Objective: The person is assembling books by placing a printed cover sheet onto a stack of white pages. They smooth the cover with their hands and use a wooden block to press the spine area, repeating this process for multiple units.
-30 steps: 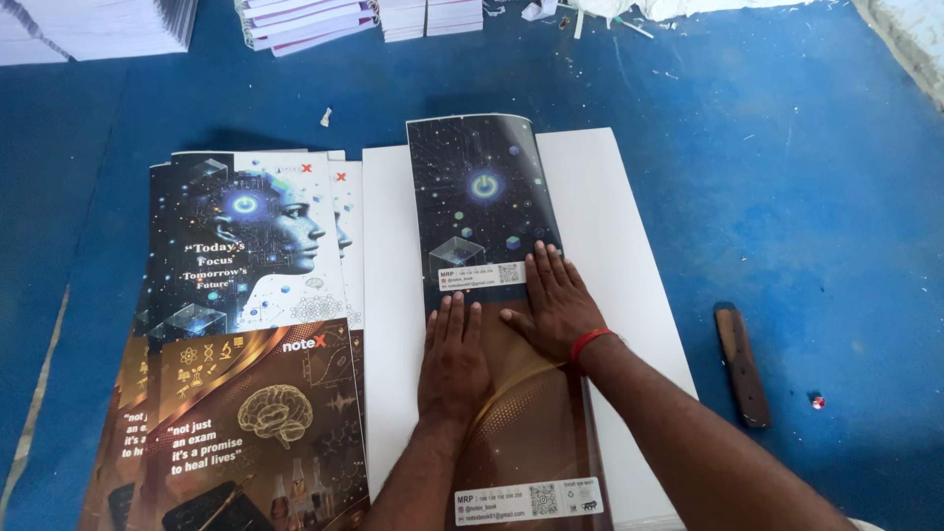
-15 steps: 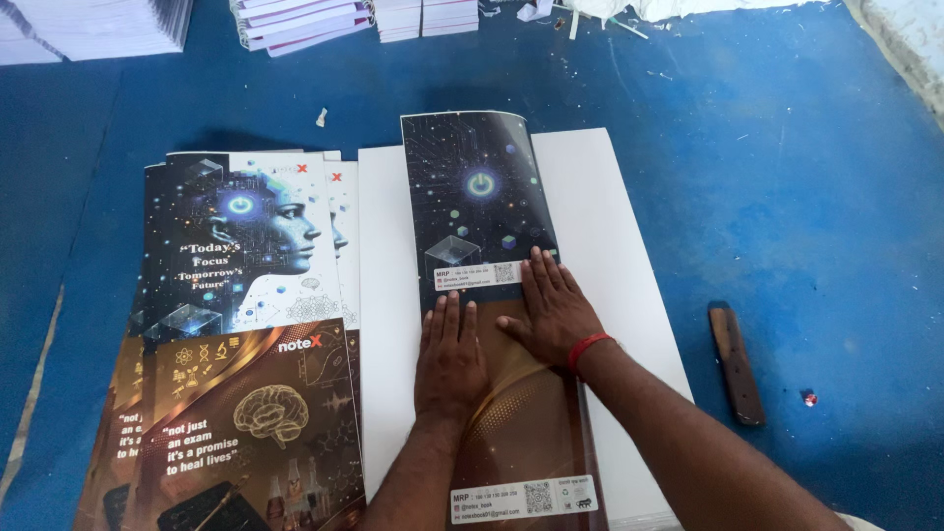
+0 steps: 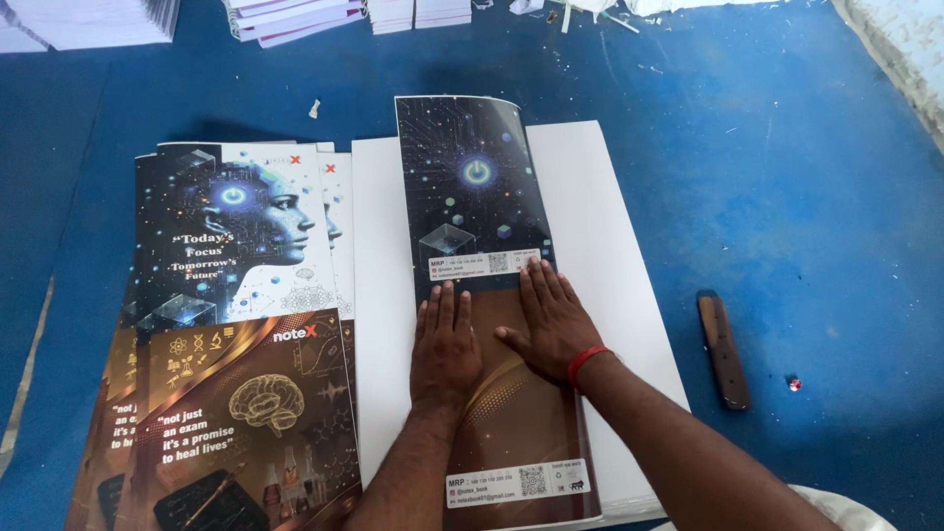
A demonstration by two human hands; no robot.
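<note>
Head view recorded both hands pressed flat, fingers extended and gripping nothing, on a glossy printed cover sheet [image 3: 492,295]. The left hand [image 3: 444,344] lay palm down on the sheet's left half, at the boundary between the dark upper panel and the brown lower panel. The right hand [image 3: 551,320] rested just beside it, fingertips touching a small white label strip; a red band [image 3: 587,361] circled that wrist.

The cover sheet was a long rectangle of shiny coated paper, its far edge curling slightly upward. It lay lengthwise on a stack of plain white sheets [image 3: 610,256], matte and square-cornered, which rested on a blue surface [image 3: 806,197] with a rough, scuffed texture.

To the left, touching or overlapping the white stack's edge, sat a fanned pile of similar glossy covers [image 3: 236,334] bearing a profile head above and a brain drawing below. A dark, narrow, worn-looking tool [image 3: 724,349] lay well apart on the right; its make could not be determined. A tiny red speck [image 3: 795,383] lay near it.

White paper stacks [image 3: 295,15] at the far edge were cut off by the frame. The lower ends of the cover pile and both forearms were likewise cropped. A pale object at the bottom right corner could not be identified.
</note>
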